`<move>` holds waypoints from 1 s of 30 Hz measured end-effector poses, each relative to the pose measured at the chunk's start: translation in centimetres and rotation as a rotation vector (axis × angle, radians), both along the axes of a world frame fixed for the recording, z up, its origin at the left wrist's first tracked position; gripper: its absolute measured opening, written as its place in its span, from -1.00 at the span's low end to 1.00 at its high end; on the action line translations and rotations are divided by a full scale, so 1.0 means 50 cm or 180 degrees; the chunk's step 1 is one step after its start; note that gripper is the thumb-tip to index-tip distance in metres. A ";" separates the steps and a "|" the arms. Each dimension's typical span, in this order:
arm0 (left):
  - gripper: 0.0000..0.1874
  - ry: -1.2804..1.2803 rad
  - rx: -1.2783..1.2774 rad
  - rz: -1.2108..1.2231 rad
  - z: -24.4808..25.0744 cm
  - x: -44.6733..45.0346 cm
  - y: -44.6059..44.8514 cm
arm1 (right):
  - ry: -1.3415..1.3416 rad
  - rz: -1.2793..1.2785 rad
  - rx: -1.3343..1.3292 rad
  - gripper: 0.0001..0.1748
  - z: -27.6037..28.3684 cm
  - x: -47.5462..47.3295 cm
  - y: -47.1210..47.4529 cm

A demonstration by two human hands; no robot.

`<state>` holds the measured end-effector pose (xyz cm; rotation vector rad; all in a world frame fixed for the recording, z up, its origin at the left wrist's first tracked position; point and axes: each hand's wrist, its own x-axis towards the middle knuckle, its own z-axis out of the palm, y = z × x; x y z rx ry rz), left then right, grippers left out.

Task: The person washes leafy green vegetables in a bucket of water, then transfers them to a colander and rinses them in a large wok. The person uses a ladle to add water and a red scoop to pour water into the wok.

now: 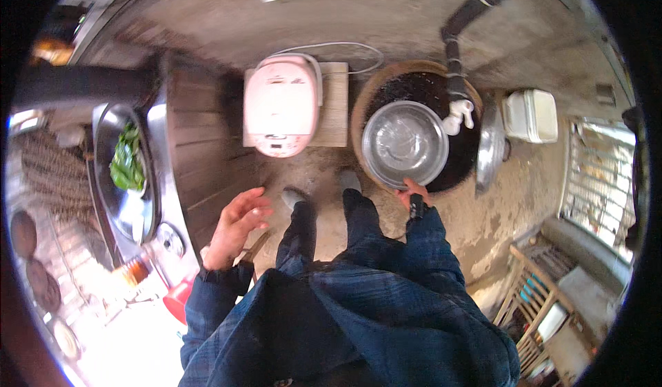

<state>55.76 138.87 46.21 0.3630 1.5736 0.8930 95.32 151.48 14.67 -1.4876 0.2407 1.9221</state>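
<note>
My right hand grips the near rim of a round metal basin. The basin is over the mouth of a large brown-rimmed vat with a dark inside, and shiny water seems to lie in it. A white plastic tap on a dark wrapped pipe hangs just right of the basin. Held in the air, my left hand has its fingers loosely bent and apart, with nothing in it. It is between the wooden-sided counter and my legs, somewhat blurred.
A pink rice cooker sits on a small board-topped stand. To the left, a wok holds green leaves. A metal lid leans beside the vat, near a white plastic container. A wooden rack stands at lower right.
</note>
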 end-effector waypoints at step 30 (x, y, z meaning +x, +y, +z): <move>-0.54 0.0176 0.1239 0.1906 0.129 -0.437 -0.522 | 0.0416 0.4410 0.1468 -0.65 0.645 -0.766 -0.084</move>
